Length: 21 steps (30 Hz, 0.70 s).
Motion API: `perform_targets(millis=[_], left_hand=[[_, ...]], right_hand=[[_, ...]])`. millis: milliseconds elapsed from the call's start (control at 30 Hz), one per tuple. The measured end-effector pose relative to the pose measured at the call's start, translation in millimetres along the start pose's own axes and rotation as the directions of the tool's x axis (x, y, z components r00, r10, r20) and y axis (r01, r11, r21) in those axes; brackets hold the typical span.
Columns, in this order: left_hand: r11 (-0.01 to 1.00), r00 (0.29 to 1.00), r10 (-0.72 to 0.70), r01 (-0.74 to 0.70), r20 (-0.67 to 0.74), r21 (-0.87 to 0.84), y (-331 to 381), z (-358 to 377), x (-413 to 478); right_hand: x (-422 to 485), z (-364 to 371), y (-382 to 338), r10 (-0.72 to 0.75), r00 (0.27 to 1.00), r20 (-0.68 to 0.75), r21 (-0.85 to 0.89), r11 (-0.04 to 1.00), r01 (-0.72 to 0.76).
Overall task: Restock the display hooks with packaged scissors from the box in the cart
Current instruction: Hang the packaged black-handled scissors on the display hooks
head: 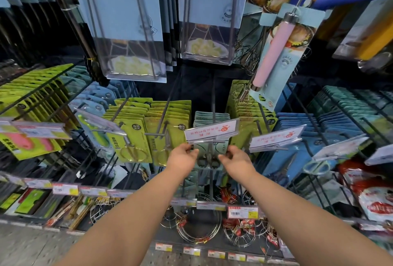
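Observation:
A pale teal card with packaged scissors (209,158) is held up at the front end of the middle display hook (212,106), right under the hook's clear price-tag holder (211,131). My left hand (184,157) pinches the card's left edge and my right hand (236,160) pinches its right edge. Several more teal scissor cards (209,117) hang further back on that hook. The box and the cart are out of view.
Neighbouring hooks carry yellow-green scissor cards (165,129) on the left and blue cards (297,135) on the right. Large clear packs (131,31) and a pink-handled whisk (274,52) hang overhead. Wire racks (197,225) fill the shelf below, behind a price-label rail (242,211).

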State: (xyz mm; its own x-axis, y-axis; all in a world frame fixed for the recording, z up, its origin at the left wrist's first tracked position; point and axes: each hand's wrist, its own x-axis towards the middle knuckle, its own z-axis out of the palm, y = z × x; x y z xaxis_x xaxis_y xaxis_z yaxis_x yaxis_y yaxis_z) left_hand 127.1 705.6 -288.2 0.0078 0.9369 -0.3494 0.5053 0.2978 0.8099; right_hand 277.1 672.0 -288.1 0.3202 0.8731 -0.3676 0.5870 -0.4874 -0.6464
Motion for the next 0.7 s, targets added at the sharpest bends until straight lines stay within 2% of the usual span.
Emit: perform_targets(millis=[67, 133, 167, 267, 333, 400, 467, 600, 700], left_hand=[[0.998, 0.999, 0.031, -0.032, 0.027, 0.046, -2.4, -4.4, -5.2], [0.964, 0.993, 0.093, -0.109, 0.076, 0.243, -4.9, -10.1, -11.3], [0.909, 0.985, 0.135, -0.168, 0.112, 0.382, -5.6, -12.7, -14.7], [0.618, 0.943, 0.229, -0.332, 0.24, 0.713, -3.4, -20.1, -31.7], [0.419, 0.909, 0.266, -0.41, 0.322, 0.81, -2.3, -24.7, -44.3], [0.292, 0.872, 0.293, -0.471, 0.391, 0.832, -3.5, -27.4, -53.6], [0.23, 0.848, 0.307, -0.506, 0.431, 0.831, -4.5, -28.4, -62.4], [0.155, 0.791, 0.335, -0.583, 0.512, 0.798, -8.4, -20.7, -80.3], [0.149, 0.734, 0.356, -0.655, 0.578, 0.74, -15.8, -2.0, -95.6]], right_hand=[[-7.7, -1.8, 2.1, -0.044, 0.999, 0.011, -0.09, 0.995, 0.045], [-19.1, -4.9, 3.9, -0.105, 0.994, 0.014, -0.245, 0.964, 0.105], [-25.3, -7.3, 4.7, -0.136, 0.991, 0.01, -0.337, 0.932, 0.131], [-45.7, -17.3, 7.4, -0.191, 0.981, 0.037, -0.611, 0.772, 0.174], [-60.3, -22.9, 10.0, -0.185, 0.98, 0.066, -0.714, 0.677, 0.176], [-75.8, -25.8, 13.5, -0.153, 0.986, 0.063, -0.753, 0.641, 0.148], [-92.1, -26.1, 18.4, -0.117, 0.992, 0.041, -0.761, 0.64, 0.107], [-129.4, -22.5, 36.1, -0.043, 0.999, -0.024, -0.747, 0.665, 0.01], [-163.9, -16.4, 59.0, 0.036, 0.996, -0.079, -0.722, 0.687, -0.082]])
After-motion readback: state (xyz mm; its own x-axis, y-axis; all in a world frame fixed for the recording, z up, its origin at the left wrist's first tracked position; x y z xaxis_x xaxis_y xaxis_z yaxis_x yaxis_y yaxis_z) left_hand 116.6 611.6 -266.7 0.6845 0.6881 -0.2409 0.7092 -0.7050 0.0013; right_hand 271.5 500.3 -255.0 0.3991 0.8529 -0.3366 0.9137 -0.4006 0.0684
